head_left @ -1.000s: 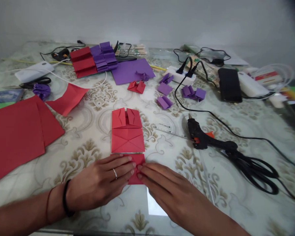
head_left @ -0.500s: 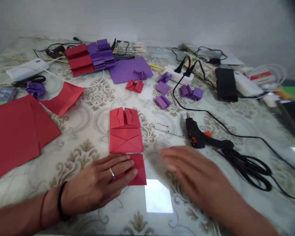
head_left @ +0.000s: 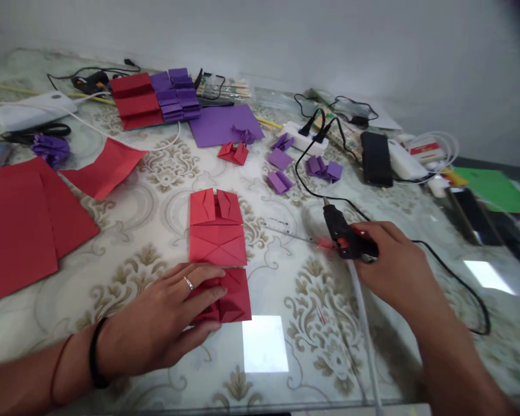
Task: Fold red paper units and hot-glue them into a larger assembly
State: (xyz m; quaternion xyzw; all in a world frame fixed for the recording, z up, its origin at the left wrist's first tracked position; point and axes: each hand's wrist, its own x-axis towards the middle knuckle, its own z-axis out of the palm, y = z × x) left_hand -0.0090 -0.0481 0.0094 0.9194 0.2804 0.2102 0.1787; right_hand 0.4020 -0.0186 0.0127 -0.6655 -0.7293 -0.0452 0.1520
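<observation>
My left hand [head_left: 156,315] lies flat with fingers stretched over the lowest folded red paper piece [head_left: 236,294], covering its left half. Directly above that piece, two more folded red paper pieces line up in a column, a creased square [head_left: 218,245] and a piece with raised flaps [head_left: 203,207]. On the right, my right hand [head_left: 392,266] is wrapped round the handle of a black hot glue gun [head_left: 342,231]. Its nozzle points up and away, towards the back of the table. A white cord or rod [head_left: 364,341] runs below the gun, its kind unclear.
Large red sheets [head_left: 15,231] and a cut red piece [head_left: 106,167] lie left. Small purple folded pieces [head_left: 279,181] sit mid-table before a white power strip [head_left: 303,137]. Black cable [head_left: 455,254] crosses the right side. A black phone [head_left: 376,159] lies far right.
My right hand has moved right and taken hold of the glue gun. My left hand stays on the lowest red piece, whose visible folds look different now. The view has shifted slightly.
</observation>
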